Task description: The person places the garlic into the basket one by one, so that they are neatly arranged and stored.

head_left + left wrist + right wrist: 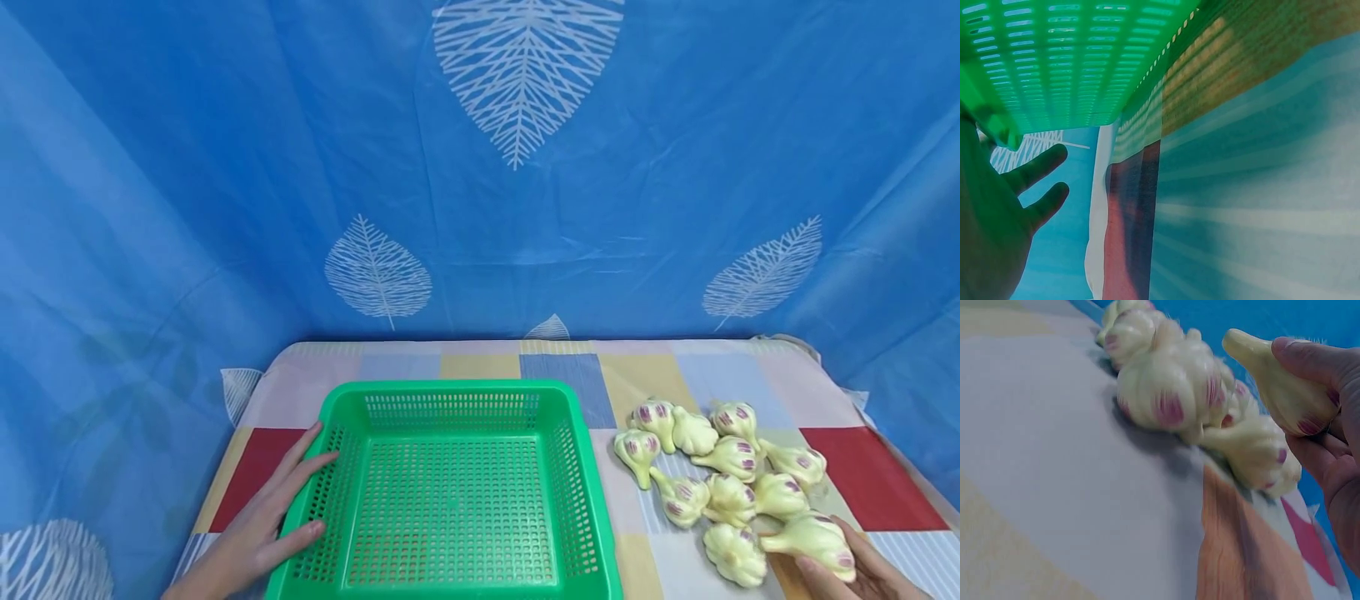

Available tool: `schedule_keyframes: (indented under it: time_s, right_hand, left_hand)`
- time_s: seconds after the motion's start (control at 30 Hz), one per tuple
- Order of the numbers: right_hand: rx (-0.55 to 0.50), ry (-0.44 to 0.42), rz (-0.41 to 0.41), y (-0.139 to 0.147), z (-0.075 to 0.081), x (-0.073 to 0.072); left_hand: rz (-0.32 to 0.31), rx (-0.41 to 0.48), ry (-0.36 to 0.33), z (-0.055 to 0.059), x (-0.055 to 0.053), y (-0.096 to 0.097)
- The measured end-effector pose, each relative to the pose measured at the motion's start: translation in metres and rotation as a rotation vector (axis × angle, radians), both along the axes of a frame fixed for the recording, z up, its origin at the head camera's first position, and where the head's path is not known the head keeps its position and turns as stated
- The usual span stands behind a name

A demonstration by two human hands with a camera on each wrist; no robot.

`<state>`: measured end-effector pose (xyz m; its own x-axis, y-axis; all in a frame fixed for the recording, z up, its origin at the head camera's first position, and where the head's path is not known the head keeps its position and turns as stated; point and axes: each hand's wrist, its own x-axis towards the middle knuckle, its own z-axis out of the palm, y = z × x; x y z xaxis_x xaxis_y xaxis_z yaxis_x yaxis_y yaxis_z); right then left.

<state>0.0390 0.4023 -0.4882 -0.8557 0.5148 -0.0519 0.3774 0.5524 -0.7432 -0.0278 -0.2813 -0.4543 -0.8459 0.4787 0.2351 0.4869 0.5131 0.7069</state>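
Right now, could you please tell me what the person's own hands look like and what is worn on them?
Both are bare, with slender fingers: no glove, ring or marking shows on the left hand or the right hand. No sleeve or cable is visible.

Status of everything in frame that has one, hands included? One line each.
Green basket: upright, nothing visible inside.
Held garlic bulb: gripped, whole.
Loose garlic bulbs: whole, clustered beside basket.
Left hand: fingers spread, at basket's rim.
Right hand: gripping one bulb.
Tablecloth: spread out.
Curtain: hanging, creased.
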Motion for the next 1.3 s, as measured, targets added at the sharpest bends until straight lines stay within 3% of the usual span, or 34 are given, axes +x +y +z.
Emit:
schedule_keyframes:
  time_s: [0.13, 0.23, 0.33, 0.47, 0.6, 0.7, 0.9, 1.07, 1.3]
  right_hand:
    - [-0.239, -0.021, -0.113, -0.012, 0.018, -0.009]
    - [-0.451, 0.071, -0.140, -0.020, 0.028, -0.016]
    - [-0.379, 0.001, -0.075, -0.032, 0.040, -0.024]
    - [-0.201, -0.064, 0.099, -0.048, 0.052, -0.033]
    - [-0.136, 0.036, 0.291, -0.064, 0.060, -0.043]
    - [-0.085, 0.099, 0.380, -0.077, 0.068, -0.052]
    - [-0.124, 0.123, 0.499, -0.105, 0.084, -0.072]
    - [-0.161, 0.145, 0.578, -0.129, 0.090, -0.083]
    - [-0.304, 0.208, 0.731, -0.158, 0.099, -0.096]
  left_hand:
    - [0.001, 0.008, -0.002, 0.000, 0.000, 0.000]
    - [0.005, 0.010, -0.013, 0.001, 0.000, -0.001]
    - [0.012, 0.004, -0.016, 0.000, 0.000, -0.002]
    - [0.012, 0.003, -0.011, 0.000, 0.001, -0.003]
    - [0.001, 0.026, -0.015, 0.003, 0.002, -0.001]
    - [-0.011, 0.056, -0.044, 0.003, 0.002, -0.001]
    - [-0.012, 0.087, -0.101, 0.002, 0.001, -0.002]
    - [0.003, 0.054, -0.060, 0.003, 0.002, -0.002]
    - [0.016, 0.044, -0.057, -0.001, -0.001, -0.001]
